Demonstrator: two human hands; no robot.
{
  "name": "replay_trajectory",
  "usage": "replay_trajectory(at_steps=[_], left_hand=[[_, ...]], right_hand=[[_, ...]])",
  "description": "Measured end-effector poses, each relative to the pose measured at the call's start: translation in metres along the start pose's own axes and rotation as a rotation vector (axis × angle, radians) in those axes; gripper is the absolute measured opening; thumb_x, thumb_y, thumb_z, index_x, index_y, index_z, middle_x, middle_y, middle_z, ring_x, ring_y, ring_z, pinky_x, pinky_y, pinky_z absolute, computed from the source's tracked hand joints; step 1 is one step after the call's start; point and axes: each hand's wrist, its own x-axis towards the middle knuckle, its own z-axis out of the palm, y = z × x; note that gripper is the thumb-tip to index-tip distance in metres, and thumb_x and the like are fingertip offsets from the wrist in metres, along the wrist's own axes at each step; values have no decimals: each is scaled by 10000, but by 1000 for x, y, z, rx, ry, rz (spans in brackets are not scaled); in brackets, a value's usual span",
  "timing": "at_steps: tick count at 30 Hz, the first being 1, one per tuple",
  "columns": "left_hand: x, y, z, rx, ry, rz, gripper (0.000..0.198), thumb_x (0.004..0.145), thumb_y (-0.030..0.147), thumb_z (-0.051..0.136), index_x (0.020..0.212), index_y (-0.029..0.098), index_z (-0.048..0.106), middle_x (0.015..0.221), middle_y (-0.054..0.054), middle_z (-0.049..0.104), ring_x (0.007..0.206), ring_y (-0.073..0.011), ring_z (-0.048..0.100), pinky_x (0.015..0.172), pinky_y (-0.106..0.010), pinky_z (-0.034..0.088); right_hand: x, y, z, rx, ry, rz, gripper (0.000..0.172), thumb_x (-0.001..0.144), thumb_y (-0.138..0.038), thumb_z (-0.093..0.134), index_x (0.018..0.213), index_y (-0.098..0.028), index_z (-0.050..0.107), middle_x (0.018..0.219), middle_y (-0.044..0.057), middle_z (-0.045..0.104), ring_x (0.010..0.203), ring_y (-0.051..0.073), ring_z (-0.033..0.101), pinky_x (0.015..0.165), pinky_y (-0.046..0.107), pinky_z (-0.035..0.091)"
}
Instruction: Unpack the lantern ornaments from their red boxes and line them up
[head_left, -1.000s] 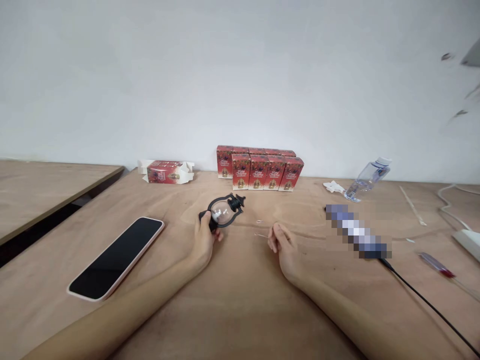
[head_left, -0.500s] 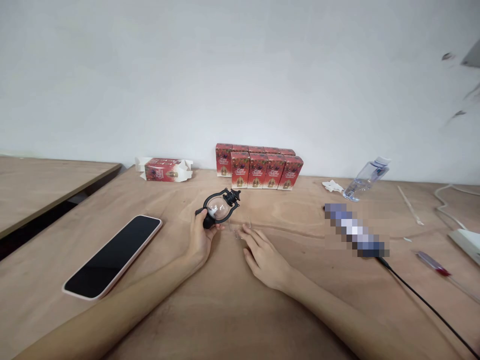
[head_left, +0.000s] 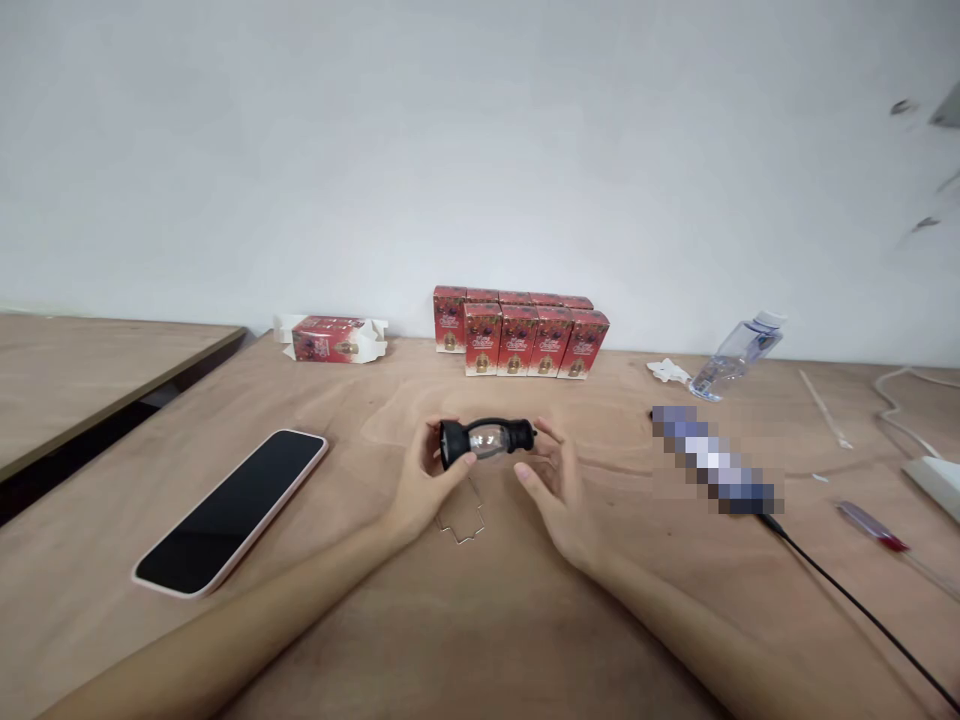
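A small black lantern with a clear globe (head_left: 487,439) lies sideways in the air just above the wooden table (head_left: 480,620), held between both hands. My left hand (head_left: 420,480) grips its base end. My right hand (head_left: 551,480) touches its top end with thumb and fingertips. A thin bent wire handle (head_left: 461,520) hangs below the lantern, near the tabletop between my wrists.
A phone with a pink case (head_left: 232,512) lies at the left. Several red boxes (head_left: 521,335) stand at the back by the wall, with an opened one (head_left: 334,338) lying left of them. A water bottle (head_left: 735,357), a blurred object (head_left: 716,462) with a black cable, and a red pen (head_left: 874,527) are at the right.
My left hand has turned the lantern onto its side and moved it right. My right hand rose from the table to its top end. The wire now hangs below.
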Motion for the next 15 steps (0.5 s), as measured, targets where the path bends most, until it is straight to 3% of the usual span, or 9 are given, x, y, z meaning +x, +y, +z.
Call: replay_trajectory(at_steps=[3, 7, 10, 15], left_hand=[[-6, -1, -1, 201, -172, 147, 439, 670, 272, 716, 1065, 210, 533, 1011, -39, 578, 998, -195, 559, 893, -333, 454], [-6, -9, -4, 257, -178, 200, 542, 697, 289, 722, 1173, 238, 469, 1145, -71, 572, 1052, -213, 556, 907, -368, 447], [-5, -12, -6, 225, -158, 220, 499, 680, 305, 752, 1098, 231, 490, 1148, -73, 579, 1009, -205, 575, 881, -351, 456], [-2, -11, -7, 203, -206, 211, 229, 826, 396, 596, 928, 191, 586, 1098, -84, 590, 960, -184, 578, 838, -303, 465]], right_hand=[[12, 7, -3, 272, -77, 234, 449, 810, -488, 570, 1162, -226, 474, 1101, 74, 588, 803, 164, 636, 687, 331, 535], [21, 12, -7, 434, -81, 333, 442, 755, -533, 621, 1060, -227, 530, 916, 0, 579, 587, 91, 574, 515, 247, 470], [22, 11, -7, 462, -54, 355, 429, 732, -532, 649, 999, -206, 570, 846, -16, 563, 593, 90, 565, 521, 241, 474], [22, 10, -5, 488, 11, 367, 449, 685, -572, 672, 898, -184, 597, 788, -18, 560, 595, 94, 551, 520, 240, 466]])
